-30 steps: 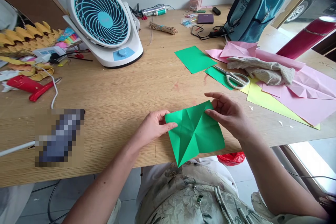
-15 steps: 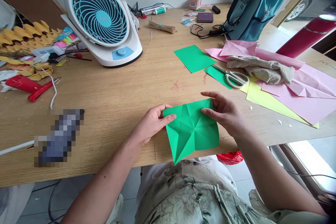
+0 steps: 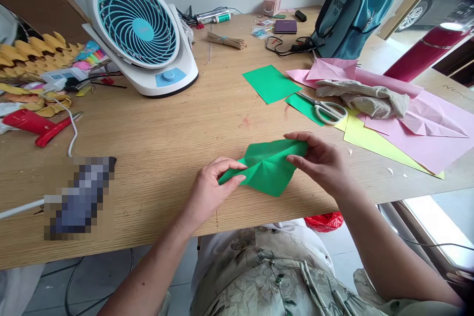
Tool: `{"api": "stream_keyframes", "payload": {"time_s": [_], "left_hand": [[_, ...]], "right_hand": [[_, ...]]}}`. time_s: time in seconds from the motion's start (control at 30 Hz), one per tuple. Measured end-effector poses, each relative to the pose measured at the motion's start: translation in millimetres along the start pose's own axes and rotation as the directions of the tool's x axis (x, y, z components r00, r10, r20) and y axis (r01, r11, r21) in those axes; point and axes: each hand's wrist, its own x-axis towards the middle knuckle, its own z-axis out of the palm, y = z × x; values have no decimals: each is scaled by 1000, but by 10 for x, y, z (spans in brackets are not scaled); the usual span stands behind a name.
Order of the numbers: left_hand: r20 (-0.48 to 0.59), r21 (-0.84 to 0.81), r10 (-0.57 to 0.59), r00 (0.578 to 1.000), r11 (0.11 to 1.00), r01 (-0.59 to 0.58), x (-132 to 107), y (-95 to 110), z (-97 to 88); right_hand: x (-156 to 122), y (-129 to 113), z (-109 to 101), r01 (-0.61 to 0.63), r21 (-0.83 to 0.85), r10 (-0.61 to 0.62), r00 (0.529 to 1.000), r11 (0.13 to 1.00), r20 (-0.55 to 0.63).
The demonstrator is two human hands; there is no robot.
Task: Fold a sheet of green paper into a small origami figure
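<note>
A craft workspace, whether in a home or a small workshop not being made clear, is being formed by a wooden table [image 3: 177,128], where creased green paper [image 3: 276,173] is being handled and scissors [image 3: 317,104], pink sheets [image 3: 433,154], a stick bundle [image 3: 225,40] and a fan [image 3: 142,29] are being kept.

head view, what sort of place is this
Probably an indoor craft spot, whether home or workshop I can't tell: a creased green paper is held over a wooden table, with scissors and a bundle of sticks lying further back.
</note>
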Motion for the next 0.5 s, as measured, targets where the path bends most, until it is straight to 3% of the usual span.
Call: {"api": "stream_keyframes", "payload": {"time_s": [0.17, 0.33, 0.43, 0.5], "left_hand": [[-110, 267, 184, 977, 952, -150, 29, 59, -86], [50, 498, 331, 942, 809, -311, 60, 256, -14], [93, 594, 344, 935, 734, -329, 105, 354, 21], [101, 594, 324, 941, 739, -318, 139, 400, 33]], "right_hand": [[-75, -79, 41, 175, -357, -175, 984, 917, 33], [-51, -144, 120, 352, -385, -351, 933, 853, 75], [-29, -173, 112, 385, -403, -388, 918, 830, 77], [-15, -185, 96, 364, -386, -368, 927, 847, 67]]}}
